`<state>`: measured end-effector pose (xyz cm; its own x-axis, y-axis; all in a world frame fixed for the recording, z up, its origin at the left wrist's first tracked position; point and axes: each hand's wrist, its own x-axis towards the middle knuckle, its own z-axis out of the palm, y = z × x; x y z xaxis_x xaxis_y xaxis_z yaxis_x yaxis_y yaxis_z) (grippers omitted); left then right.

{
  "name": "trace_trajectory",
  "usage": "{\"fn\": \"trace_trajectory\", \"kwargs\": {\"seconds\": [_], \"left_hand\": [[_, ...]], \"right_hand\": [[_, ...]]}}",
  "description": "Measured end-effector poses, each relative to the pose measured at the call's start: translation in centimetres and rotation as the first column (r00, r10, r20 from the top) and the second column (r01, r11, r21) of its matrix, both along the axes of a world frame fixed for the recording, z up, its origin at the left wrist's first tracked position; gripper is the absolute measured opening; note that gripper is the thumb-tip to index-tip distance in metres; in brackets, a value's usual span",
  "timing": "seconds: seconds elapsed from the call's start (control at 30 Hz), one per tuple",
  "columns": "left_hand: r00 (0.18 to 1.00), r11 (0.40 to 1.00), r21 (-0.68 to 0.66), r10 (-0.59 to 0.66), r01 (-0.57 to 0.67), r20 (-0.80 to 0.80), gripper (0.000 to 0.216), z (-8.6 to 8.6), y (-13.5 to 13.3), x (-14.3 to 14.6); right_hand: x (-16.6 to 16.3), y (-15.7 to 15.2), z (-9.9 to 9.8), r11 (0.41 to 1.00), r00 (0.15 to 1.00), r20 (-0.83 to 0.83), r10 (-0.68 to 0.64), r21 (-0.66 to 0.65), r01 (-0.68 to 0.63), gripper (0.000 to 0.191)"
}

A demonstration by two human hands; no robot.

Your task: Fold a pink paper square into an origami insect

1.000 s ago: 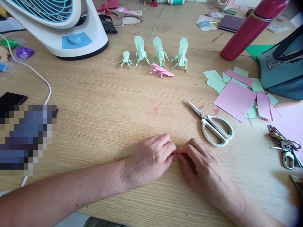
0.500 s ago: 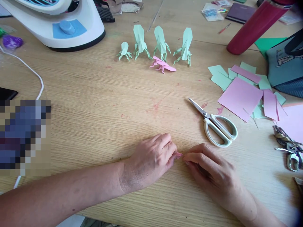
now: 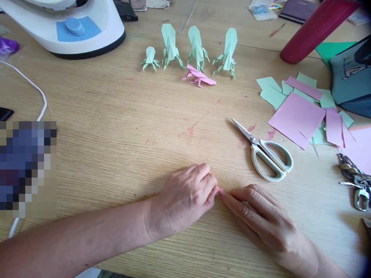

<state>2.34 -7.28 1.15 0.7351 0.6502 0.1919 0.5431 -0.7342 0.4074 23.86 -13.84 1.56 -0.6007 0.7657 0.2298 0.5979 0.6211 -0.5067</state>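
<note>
Pink paper [image 3: 220,189], this side of the scissors [image 3: 256,142], juts endwise from the pinching left hand [image 3: 187,195] to the touching right hand [image 3: 266,224], whose grip is unclear.

Green paper figures [image 3: 168,38] are numbering four, pink paper figure [image 3: 199,76] one; together they are totalling five. Left hand [image 3: 191,189] and right hand [image 3: 269,224] are making two. Small pink paper piece [image 3: 220,189] is counting as one; scissors [image 3: 271,157], one pair; red bottle [image 3: 315,33], bag [image 3: 352,79], purple notebook [image 3: 298,11], one each.
</note>
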Motion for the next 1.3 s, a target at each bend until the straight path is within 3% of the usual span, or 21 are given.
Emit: {"fn": "trace_trajectory", "kwargs": {"seconds": [0.6,0.87,1.3], "left_hand": [[0.999,0.993,-0.116,0.006,-0.009,-0.033,0.01,0.6,0.24,0.02],[0.999,0.995,-0.097,-0.026,0.023,-0.025,0.013,0.5,0.38,-0.14],[1.0,0.995,-0.1,-0.023,0.022,-0.011,0.015,0.47,0.38,-0.12]], "right_hand": [[-0.26,-0.05,-0.25,0.999,0.999,0.029,-0.02,0.028,0.019,0.04],[-0.89,0.27,0.49,0.989,0.992,0.126,-0.025,0.15,0.006,0.032],[-0.48,-0.21,0.31,0.989,0.995,0.095,0.029,0.141,-0.043,0.038]]}}
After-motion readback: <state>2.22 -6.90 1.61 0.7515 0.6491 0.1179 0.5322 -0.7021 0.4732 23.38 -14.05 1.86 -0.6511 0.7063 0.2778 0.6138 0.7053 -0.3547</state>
